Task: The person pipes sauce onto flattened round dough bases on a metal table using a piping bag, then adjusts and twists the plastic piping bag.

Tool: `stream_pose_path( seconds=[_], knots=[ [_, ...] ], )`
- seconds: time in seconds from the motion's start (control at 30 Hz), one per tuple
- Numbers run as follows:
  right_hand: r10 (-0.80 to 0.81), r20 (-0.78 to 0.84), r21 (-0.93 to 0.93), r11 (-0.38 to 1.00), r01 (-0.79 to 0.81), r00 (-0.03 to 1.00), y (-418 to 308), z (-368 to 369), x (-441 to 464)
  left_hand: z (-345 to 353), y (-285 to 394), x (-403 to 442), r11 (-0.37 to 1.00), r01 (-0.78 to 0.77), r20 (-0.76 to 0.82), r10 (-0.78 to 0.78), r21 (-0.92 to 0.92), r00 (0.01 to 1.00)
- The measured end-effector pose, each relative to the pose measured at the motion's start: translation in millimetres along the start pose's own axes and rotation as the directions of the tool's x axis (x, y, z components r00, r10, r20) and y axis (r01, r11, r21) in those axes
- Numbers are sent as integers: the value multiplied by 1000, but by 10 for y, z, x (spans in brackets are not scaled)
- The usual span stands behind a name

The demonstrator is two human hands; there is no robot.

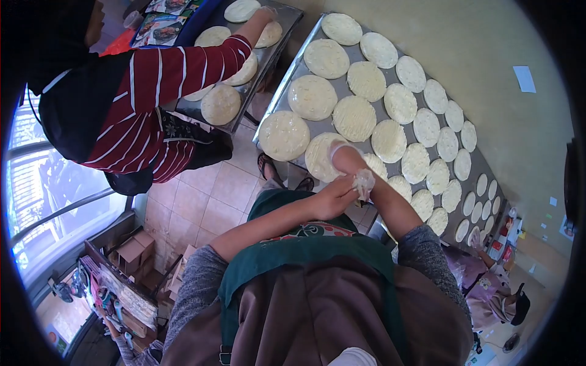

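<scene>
My left hand [337, 199] is closed, with a crumpled piece of clear plastic [364, 182] showing at its fingers, right beside my right forearm. The plastic looks like thin disposable glove film. My right hand [345, 157] reaches over a pale flat dough round [318, 160] at the near edge of the large metal table [379, 73]. Clear film seems to cover that hand, and its fingers are mostly hidden from this angle. Many more pale rounds, such as a glossy dough round [284, 135], lie in rows around it.
At the left, a co-worker in a striped sleeve [183, 70] reaches over a second metal table [194, 110] bearing more rounds. Cardboard boxes [134, 251] stand at lower left. Another person [482, 277] is at the table's far right end. Tiled floor [210, 195] separates the tables.
</scene>
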State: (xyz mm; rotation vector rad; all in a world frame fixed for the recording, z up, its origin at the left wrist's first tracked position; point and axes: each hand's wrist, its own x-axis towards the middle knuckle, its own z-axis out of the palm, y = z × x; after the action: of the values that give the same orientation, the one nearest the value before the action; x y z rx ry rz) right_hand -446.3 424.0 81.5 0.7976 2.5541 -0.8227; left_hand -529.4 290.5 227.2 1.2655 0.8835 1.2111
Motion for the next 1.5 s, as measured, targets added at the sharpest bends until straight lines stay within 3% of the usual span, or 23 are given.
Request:
stream_pose_path(
  seconds=[0.13, 0.27, 0.37, 0.47, 0.57, 0.67, 0.77, 0.83, 0.87, 0.9, 1.0, 1.07, 1.27, 1.37, 1.47, 1.5],
  knots=[
    [-17, 116, -12, 1000, 18, 993, -341, 266, -376, 49, 222, -233, 961, 171, 107, -151, -215, 983],
    [-10, 119, -6, 1000, 11, 993, -309, 236, -391, 31, 241, -155, 971, 170, 80, -158, -166, 984],
    [41, 55, -9, 999, -40, 998, -31, -12, -81, 31, -145, 36, 999, 24, 21, -24, 22, 999],
    [53, 20, -11, 999, -53, 998, 55, -199, 4, 22, -113, 150, 999, -4, -19, 5, 42, 1000],
    [51, 72, -22, 999, -49, 996, -94, -23, -164, 87, -113, -2, 997, 39, 16, -38, -73, 999],
    [18, 147, -19, 1000, -15, 989, -339, 201, -462, 56, 161, -204, 906, 357, 170, -324, -226, 931],
    [26, 154, -6, 1000, -25, 988, -351, 181, -494, -16, 361, -161, 814, 527, 236, -477, -246, 847],
    [86, 133, -2, 996, -87, 987, -209, -17, -312, 52, 32, -80, 969, 195, 89, -183, -150, 979],
    [129, 129, 1, 992, -130, 983, -158, -153, -219, 90, -106, -16, 996, 19, 31, -16, -83, 999],
    [183, 137, 16, 982, -187, 973, -138, -316, -154, 91, -137, 60, 998, 13, 22, -12, -66, 1000],
    [118, 23, -17, 993, -117, 993, 2, -376, -51, 94, -193, 146, 999, 11, 21, -10, -32, 1000],
    [93, 43, -23, 995, -92, 995, -25, -267, -151, 124, -193, 88, 999, 27, 51, -25, -35, 998],
    [15, 147, -27, 1000, -11, 989, -305, 182, -649, 183, 171, -204, 927, 216, 145, -179, -306, 973],
    [46, 103, -23, 999, -44, 994, -122, 68, -488, 114, 219, -42, 956, 235, 143, -212, -173, 967],
    [84, 24, -23, 996, -84, 996, 46, -257, -270, 190, -159, 153, 999, -50, 1, 50, 11, 999],
    [91, -10, -14, 996, -91, 996, 69, -369, -233, 176, -108, 209, 999, -42, -26, 42, 22, 999]
  ],
)
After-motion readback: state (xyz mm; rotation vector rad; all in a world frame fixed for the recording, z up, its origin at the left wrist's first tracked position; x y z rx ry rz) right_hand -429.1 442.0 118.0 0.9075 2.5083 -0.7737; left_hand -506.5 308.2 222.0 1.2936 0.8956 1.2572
